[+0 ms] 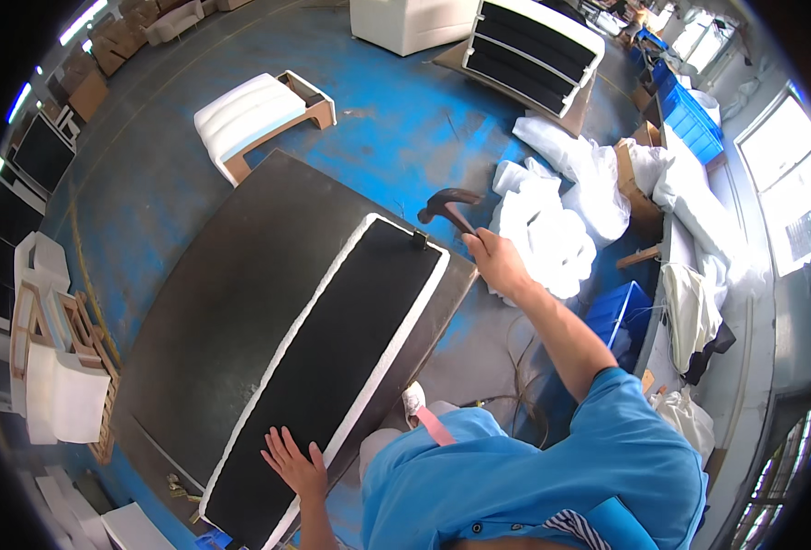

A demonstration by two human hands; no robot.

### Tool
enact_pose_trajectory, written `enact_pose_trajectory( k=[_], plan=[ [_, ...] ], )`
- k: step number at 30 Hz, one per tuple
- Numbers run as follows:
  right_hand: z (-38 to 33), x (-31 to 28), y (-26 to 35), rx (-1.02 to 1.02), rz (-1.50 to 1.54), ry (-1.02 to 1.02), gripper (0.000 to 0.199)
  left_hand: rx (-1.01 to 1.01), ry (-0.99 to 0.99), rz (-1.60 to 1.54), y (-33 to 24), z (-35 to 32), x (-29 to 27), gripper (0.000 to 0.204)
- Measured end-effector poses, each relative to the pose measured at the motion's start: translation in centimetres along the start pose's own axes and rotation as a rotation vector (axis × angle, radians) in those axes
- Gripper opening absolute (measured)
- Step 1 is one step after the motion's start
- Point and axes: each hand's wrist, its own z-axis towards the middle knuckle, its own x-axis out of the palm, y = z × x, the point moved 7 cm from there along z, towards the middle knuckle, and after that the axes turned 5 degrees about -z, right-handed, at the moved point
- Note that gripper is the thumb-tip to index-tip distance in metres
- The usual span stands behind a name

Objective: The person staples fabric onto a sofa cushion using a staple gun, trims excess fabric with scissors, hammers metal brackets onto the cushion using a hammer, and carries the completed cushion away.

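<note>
A claw hammer is raised above the far right end of a long upholstered panel, its handle gripped in my right hand. The panel has a black fabric face and a white padded border, and it lies slantwise across a dark table. At the panel's far end a small dark clip-like piece sits on the edge. My left hand rests flat on the black fabric near the close end, its fingers spread.
Beyond the table stands a white padded frame. White wrapping material is heaped to the right, near a blue bin. Another black-backed panel leans at the far right. Sofa parts stack at the left.
</note>
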Motion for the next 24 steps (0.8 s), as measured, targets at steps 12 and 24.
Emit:
enact_pose_trajectory(
  k=[12,24],
  plan=[
    [-21.8,10.7,-27.8,0.797,-0.072,0.128,0.030,0.317,0.345,0.004,1.7,-2.4,-0.7,0.098],
    [-75.6,33.7,-22.3,1.723,0.315,0.049,0.030,0.905,0.226,0.103,2.3,-4.1,0.8,0.081]
  ],
)
